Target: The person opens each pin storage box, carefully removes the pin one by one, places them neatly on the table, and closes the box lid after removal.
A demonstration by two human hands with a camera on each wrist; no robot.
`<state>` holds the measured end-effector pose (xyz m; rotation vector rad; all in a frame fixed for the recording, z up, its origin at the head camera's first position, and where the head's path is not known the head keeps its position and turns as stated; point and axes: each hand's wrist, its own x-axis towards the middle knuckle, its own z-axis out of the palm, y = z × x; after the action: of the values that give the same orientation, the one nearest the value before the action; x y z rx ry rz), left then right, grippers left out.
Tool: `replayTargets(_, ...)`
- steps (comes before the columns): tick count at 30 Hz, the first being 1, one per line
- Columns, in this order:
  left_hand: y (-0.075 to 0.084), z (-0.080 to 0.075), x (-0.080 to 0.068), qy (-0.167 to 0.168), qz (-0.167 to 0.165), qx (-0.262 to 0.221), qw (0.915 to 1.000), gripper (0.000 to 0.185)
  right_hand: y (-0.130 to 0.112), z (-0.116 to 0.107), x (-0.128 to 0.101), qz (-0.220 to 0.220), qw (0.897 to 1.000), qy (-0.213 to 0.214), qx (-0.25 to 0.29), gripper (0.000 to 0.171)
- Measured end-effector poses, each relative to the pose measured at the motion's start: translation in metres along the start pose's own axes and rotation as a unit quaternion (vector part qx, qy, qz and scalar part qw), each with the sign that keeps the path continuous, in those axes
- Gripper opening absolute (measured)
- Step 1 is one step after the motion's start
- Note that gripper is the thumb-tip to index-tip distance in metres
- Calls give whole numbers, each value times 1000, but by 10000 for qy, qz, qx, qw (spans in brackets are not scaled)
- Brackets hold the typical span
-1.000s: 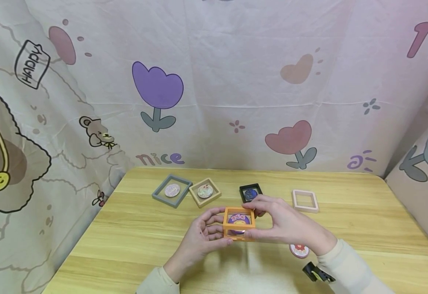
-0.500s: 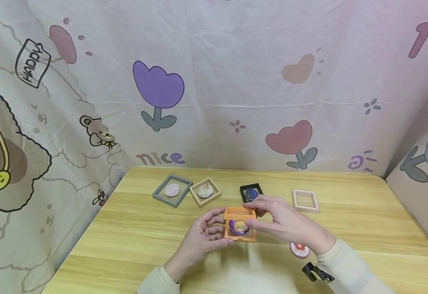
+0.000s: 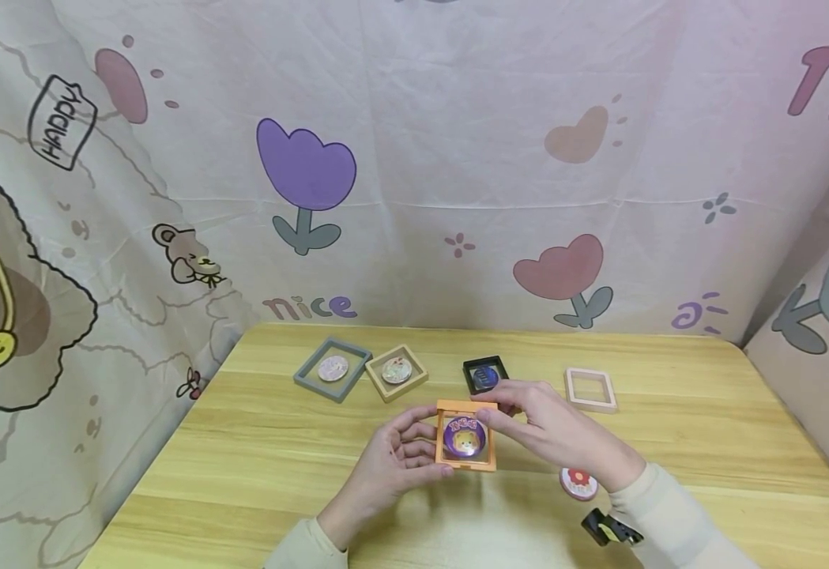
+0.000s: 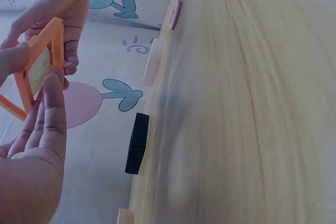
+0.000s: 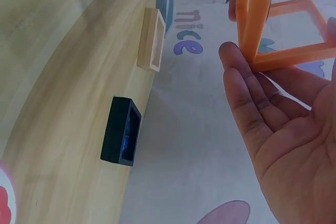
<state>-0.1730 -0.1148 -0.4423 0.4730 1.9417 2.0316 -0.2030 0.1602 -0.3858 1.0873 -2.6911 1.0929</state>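
An orange display case (image 3: pixel 465 466) with clear film windows is raised above the table, and a round purple badge (image 3: pixel 465 437) with a yellow bear is seen in it. My left hand (image 3: pixel 393 458) holds the case by its left side, thumb at the lower corner. At the upper right my right hand (image 3: pixel 545 427) pinches its upper part, thumb over the edge. In the right wrist view the two orange frames (image 5: pixel 257 19) stand apart at an angle, joined along one edge. The badge's pale back (image 4: pixel 39 72) appears in the left wrist view.
Behind the hands lie a grey frame (image 3: pixel 307 374) and a beige frame (image 3: pixel 414 378), each with a badge, a black frame (image 3: pixel 468 371) with a blue badge, and a pink frame (image 3: pixel 592 405). A red-flower badge (image 3: pixel 578 484) lies near the right wrist. A patterned cloth (image 3: pixel 421 261) hangs behind.
The orange case's upper frame has swung up and back under my right hand, so the badge now faces the head view fully. My left hand has stayed in place.
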Motion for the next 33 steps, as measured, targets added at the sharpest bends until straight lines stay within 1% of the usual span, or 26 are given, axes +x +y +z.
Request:
replayTargets(5, -1, 1, 0, -36, -30, -19, 10000, 85, 3, 0, 2, 90, 9998, -22, 155, 24)
replayTargets(10, -2, 1, 0, -63, -75, -58, 9999, 86, 5, 1, 2, 343, 9993, -5, 157, 27)
replayTargets(15, -2, 1, -1, -86, -109, -96, 9999, 87, 7, 2, 2, 385, 9991, 30, 185, 29)
replayTargets(25, -5, 1, -2, -259, -53, -153, 9995, 88, 8, 2, 3, 567, 9968, -21, 565, 35)
replayTargets(33, -7, 1, -2, -313, 25, -157, 9994, 87, 9, 1, 4, 660, 9958, -79, 636, 37)
